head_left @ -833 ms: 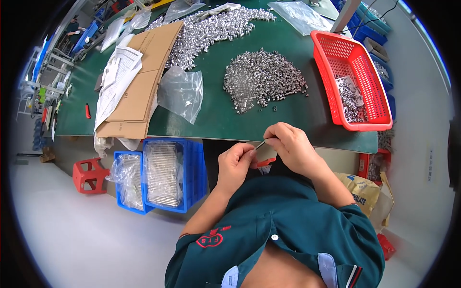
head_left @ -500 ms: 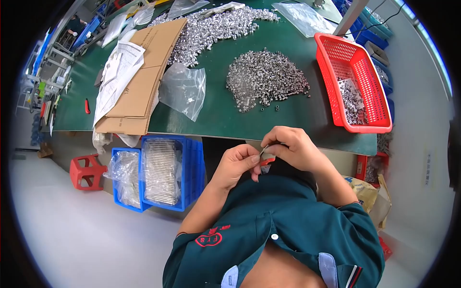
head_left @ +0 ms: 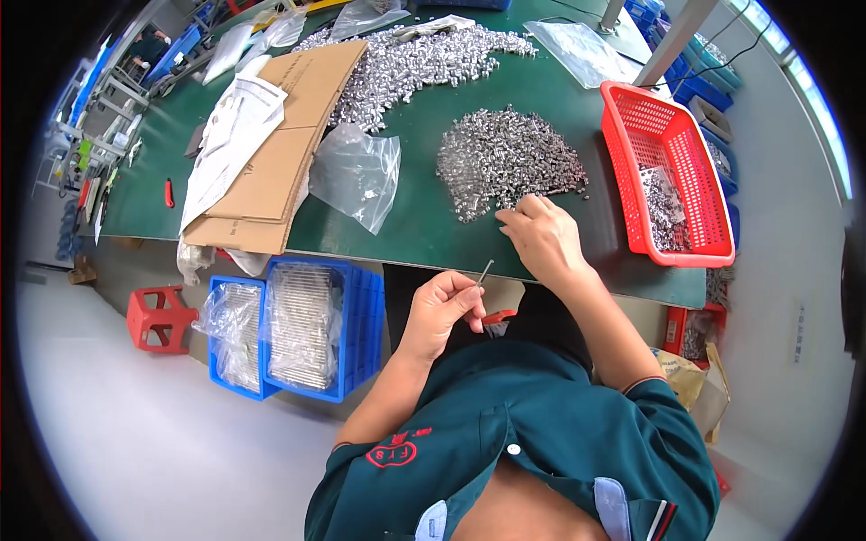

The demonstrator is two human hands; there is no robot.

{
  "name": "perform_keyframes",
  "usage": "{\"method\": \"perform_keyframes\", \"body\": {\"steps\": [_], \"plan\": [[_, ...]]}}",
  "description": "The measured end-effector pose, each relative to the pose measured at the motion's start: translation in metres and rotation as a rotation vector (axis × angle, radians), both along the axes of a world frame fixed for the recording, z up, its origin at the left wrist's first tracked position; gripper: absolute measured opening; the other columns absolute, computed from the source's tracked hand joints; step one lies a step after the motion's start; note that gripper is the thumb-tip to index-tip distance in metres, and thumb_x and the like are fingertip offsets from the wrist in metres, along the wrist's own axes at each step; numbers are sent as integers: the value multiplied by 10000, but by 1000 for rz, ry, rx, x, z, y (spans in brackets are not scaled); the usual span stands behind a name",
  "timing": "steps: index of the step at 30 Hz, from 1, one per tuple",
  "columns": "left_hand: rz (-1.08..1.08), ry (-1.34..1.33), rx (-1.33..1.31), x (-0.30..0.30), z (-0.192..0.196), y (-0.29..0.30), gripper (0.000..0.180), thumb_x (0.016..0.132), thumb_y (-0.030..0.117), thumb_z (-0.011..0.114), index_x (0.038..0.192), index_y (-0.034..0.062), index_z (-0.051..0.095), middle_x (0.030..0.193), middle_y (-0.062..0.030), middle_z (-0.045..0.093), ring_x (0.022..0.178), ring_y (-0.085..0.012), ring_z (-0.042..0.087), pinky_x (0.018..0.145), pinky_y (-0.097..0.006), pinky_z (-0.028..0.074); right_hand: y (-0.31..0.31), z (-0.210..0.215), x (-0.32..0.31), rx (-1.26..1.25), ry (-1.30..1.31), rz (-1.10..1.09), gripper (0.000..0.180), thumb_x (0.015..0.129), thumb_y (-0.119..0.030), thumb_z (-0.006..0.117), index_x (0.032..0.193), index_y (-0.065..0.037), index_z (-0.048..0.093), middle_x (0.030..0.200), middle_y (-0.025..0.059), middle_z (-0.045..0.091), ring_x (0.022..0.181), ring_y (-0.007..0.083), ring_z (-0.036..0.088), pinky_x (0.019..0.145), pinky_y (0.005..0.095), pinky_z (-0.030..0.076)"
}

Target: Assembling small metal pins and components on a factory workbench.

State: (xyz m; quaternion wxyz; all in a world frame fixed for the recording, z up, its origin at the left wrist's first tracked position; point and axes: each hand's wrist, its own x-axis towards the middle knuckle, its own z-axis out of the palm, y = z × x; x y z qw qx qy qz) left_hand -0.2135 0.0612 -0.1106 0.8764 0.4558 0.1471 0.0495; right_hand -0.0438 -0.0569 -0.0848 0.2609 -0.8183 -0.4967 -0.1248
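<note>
My left hand (head_left: 443, 311) is closed around a thin metal rod (head_left: 486, 271), whose tip points up and away from me. A red piece (head_left: 499, 316) juts out to the right below its fingers; whether it joins the rod I cannot tell. My right hand (head_left: 547, 236) is over the table at the near edge of a pile of small dark silver metal sleeves (head_left: 511, 153). Its thumb and fingers are drawn together at the pile's edge, and what lies between them is too small to make out.
Behind lies a larger heap of shiny metal pieces (head_left: 406, 72). A red basket (head_left: 621, 162) with small parts stands right. Flattened cardboard (head_left: 262, 185) with papers and a clear plastic bag (head_left: 356, 176) lie left on the green table (head_left: 419, 230). Blue crates (head_left: 361, 334) sit below.
My right hand has left my left hand and moved forward to the near edge of the sleeve pile. The left hand stays low, and the metal rod now shows in it.
</note>
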Motion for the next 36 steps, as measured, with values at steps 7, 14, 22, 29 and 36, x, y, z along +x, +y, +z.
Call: {"method": "perform_keyframes", "body": {"steps": [7,14,22,29,36], "plan": [[48,12,8,1,-5,1,120,888,105,590,889,-14,579,700,-74,604,546,-131,570,525,-239,488,-2,-11,0,-58,8,-12,126,719,-106,664,843,-84,649,742,63,531,724,249,569,638,364,475],[39,11,36,7,-7,-3,144,895,137,590,892,-8,587,698,-60,602,554,-119,559,536,-227,469,-18,18,-22,176,962,3,69,841,-39,599,907,-18,599,757,29,597,654,89,553,601,215,458],[3,27,103,9,-5,-7,149,901,148,583,878,1,584,677,-51,590,546,-108,538,518,-222,453,-28,21,-29,196,1177,82,58,851,-36,600,888,7,589,770,8,596,661,56,543,595,209,461],[-52,4,4,6,0,-10,161,918,161,548,853,15,559,652,-50,573,517,-99,505,487,-212,426,-35,25,-35,176,814,183,77,812,-2,633,869,17,585,786,22,602,719,73,574,640,229,479],[-76,-2,-12,12,-4,-15,178,916,177,562,841,16,550,645,-48,564,507,-97,497,488,-214,426,-43,22,-39,76,1143,164,151,792,-12,658,933,16,611,790,33,613,745,68,574,667,226,483]]}}
